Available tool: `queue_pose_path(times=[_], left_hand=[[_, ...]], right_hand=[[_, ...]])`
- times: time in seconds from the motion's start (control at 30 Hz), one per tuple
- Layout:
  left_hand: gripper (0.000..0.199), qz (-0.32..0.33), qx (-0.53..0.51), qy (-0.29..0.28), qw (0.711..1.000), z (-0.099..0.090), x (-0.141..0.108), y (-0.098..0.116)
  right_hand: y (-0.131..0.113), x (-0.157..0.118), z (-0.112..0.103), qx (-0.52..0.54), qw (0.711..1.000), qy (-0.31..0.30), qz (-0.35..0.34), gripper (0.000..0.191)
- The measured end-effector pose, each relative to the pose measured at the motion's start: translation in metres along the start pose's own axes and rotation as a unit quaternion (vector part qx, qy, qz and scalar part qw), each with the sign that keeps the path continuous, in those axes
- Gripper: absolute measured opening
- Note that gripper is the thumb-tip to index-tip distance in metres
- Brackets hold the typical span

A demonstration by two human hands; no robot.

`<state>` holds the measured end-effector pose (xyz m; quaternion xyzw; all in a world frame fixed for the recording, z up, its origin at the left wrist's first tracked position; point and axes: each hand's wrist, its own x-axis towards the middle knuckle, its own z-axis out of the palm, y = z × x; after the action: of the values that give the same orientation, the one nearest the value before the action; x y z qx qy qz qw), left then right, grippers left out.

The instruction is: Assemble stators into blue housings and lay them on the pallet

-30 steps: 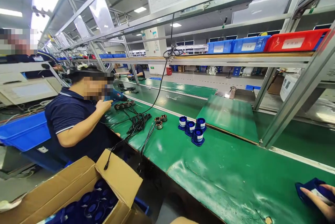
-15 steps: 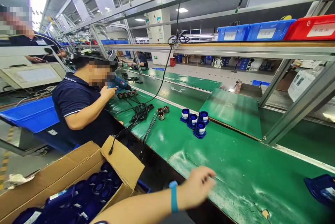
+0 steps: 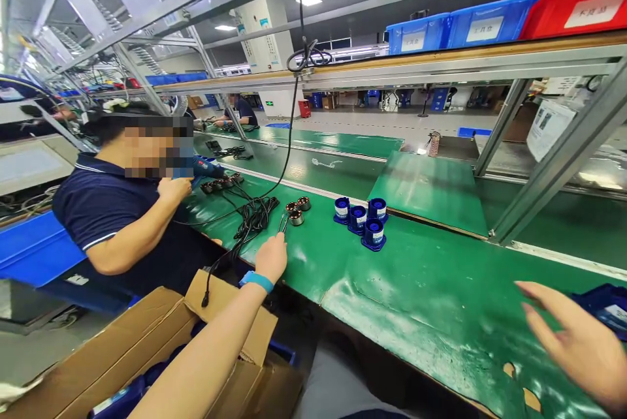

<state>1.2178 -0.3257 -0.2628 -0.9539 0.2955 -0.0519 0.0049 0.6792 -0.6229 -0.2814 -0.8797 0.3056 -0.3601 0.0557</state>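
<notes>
The person's left hand (image 3: 272, 256) reaches out across the near edge of the long green-topped counter (image 3: 431, 314), a light blue wristband (image 3: 257, 280) on the wrist. Its fingers are curled closed at the end of a thin black cable (image 3: 283, 223) that leads to a small cluster of round metal coil parts (image 3: 296, 210) lying on the counter just beyond the knuckles — whether the fingers actually pinch the cable or only touch it cannot be told from this view. A loose tangle of black cords (image 3: 252, 220) lies on the counter just left of the hand.

The right hand (image 3: 573, 341) hovers over the counter at the far right, palm turned inward, fingers spread and released, holding nothing. Just beyond its fingertips a dark blue plastic part with a white label (image 3: 605, 307) rests on the counter, apart from the hand.

Between the two hands, further back, four dark blue cylindrical spools on square bases (image 3: 361, 218) stand upright in a tight group, near the edge of a raised green board (image 3: 431, 200). An open brown cardboard box (image 3: 147, 341) sits below the left forearm, holding more dark blue parts. A co-worker in a navy polo shirt (image 3: 105, 210) sits at the counter to the left — one hand raised by a blue power tool (image 3: 208, 168).
</notes>
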Motion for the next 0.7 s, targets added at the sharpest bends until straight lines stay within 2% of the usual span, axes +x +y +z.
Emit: queue_pose_path(times=[0.1,0.23,0.3,0.37,0.5,0.7], left_hand=[[0.024,-0.016,0.001,-0.020,1.000,0.002,0.002,-0.006],[0.015,-0.020,-0.003,-0.052,0.998,0.005,0.002,-0.020],[0.017,-0.018,-0.004,-0.052,0.998,0.006,0.000,-0.026],[0.023,-0.019,-0.003,-0.049,0.999,0.007,-0.001,-0.029],[0.016,-0.025,-0.007,-0.043,0.999,0.009,-0.001,-0.031],[0.007,-0.010,-0.060,0.004,0.998,0.014,-0.006,-0.027]], right_hand=[[-0.054,0.008,0.052,0.049,0.994,-0.062,-0.073,0.035],[-0.112,0.010,0.120,0.101,0.980,-0.145,-0.095,0.032],[-0.134,0.012,0.148,0.106,0.976,-0.162,-0.102,0.032],[-0.153,0.016,0.170,0.091,0.979,-0.153,-0.104,0.032],[-0.171,0.021,0.193,0.063,0.984,-0.134,-0.101,0.036],[-0.164,0.020,0.193,0.100,0.984,-0.124,-0.082,0.028]])
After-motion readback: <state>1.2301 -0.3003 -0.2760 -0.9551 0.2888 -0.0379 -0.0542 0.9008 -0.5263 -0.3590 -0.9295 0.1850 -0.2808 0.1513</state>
